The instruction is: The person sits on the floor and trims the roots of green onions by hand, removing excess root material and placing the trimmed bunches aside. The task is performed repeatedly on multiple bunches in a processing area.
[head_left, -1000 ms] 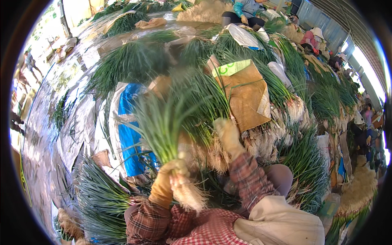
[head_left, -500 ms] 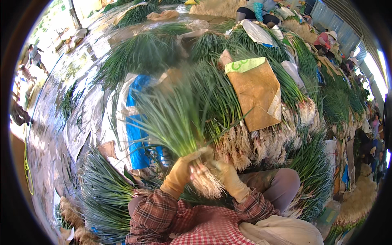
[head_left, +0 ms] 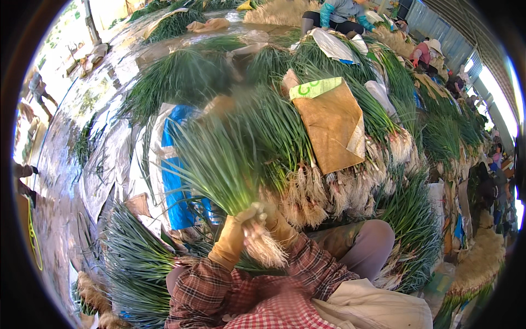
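Observation:
I hold an upright, slightly leftward-tilted bunch of green onions (head_left: 222, 175) in front of me, pale roots hanging below my grip. My left hand (head_left: 238, 227), in a tan glove, is closed around the lower white stalks. My right hand (head_left: 276, 222), also gloved, is right behind the bunch on its right side; its fingers are hidden. Just beyond lie piled green onions (head_left: 307, 203) with roots toward me, a brown paper sack (head_left: 329, 131) lying on them. A blue-and-white plastic sheet (head_left: 178, 192) lies to the left of the held bunch.
More onion heaps (head_left: 131, 263) lie by both my knees. Co-workers sit among piles at upper right, one in blue sleeves (head_left: 329, 13), another in pink (head_left: 422, 52). People stand at far left near a yellow hose (head_left: 33, 241). A wet plastic-covered floor (head_left: 66, 181) stretches along the left.
My right hand has come from the pile down and left to the held bunch, passing from its right side to behind it. The bunch moved slightly right and is held close with both hands.

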`<state>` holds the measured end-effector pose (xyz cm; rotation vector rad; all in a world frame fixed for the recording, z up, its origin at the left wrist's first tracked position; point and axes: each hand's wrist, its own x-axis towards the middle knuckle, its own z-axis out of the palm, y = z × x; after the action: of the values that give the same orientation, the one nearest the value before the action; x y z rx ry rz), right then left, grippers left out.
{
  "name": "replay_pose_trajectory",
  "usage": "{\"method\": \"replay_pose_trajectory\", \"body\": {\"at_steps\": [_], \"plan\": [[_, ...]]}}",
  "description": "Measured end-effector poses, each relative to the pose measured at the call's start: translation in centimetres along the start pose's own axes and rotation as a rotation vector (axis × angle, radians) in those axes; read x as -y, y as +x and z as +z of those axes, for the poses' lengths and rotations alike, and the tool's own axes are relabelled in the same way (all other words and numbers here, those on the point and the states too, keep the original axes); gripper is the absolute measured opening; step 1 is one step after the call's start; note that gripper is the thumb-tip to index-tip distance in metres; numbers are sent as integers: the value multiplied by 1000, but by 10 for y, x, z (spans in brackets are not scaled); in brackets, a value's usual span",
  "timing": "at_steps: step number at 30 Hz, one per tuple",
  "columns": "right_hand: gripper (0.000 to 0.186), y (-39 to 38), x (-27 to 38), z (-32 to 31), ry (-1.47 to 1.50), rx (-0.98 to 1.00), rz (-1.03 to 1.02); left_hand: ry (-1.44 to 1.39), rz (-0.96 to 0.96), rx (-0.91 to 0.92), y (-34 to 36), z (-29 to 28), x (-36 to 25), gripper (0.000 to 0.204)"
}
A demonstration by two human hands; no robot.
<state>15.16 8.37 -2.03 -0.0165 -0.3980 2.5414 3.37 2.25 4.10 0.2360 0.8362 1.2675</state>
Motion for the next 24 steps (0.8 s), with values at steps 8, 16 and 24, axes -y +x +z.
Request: {"method": "replay_pose_trajectory", "body": {"at_steps": [8,16,24], "plan": [[53,-35,34,-14,-1828,-230,1013,-330,115,223,8,-41,-21,37],[22,-8,188,-60,-2484,-1218,133,-32,-48,-167,27,-38,-6,28],[15,-58,69,12,-1403,-891,-519,203,-86,-27,16,-9,-12,33]]}}
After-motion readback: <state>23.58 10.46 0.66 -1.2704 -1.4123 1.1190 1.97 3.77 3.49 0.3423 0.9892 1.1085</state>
